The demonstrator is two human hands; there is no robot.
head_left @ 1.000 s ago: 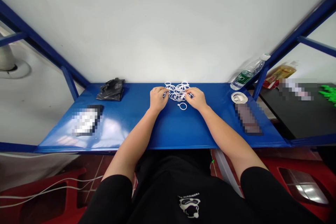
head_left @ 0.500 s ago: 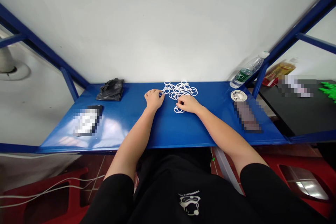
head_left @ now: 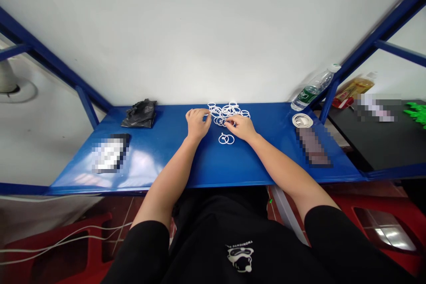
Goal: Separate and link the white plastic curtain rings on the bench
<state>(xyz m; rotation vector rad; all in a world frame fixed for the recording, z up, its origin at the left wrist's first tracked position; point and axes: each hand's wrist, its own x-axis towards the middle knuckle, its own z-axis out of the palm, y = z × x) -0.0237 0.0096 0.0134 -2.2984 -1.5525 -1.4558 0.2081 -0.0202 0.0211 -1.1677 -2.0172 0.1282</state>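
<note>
A heap of thin white plastic rings [head_left: 229, 110], each with a small tab, lies on the blue tabletop [head_left: 233, 168] by the wall. My left hand [head_left: 199, 123] is at the heap's left edge, thumb and fingers pinched together; a bit of white ring shows at the fingertips. From the right, my right hand [head_left: 242, 128] reaches onto the heap's front edge, its thumb and forefinger closed on a white ring there. The fingers partly hide what they grip. Nearer to me lie two overlapping rings [head_left: 226, 139], apart from the heap and from both hands.
A crumpled black plastic bag [head_left: 140, 114] and a blurred-out flat item [head_left: 111, 154] lie to the left. On the right are a water bottle [head_left: 311, 91], a coiled white strap [head_left: 302, 120] and another blurred item [head_left: 313, 148]. Blue frame bars [head_left: 359, 46] rise at both sides.
My right hand has moved up from the two near rings, now left uncovered, to the heap's front edge. My left hand has shifted slightly right.
</note>
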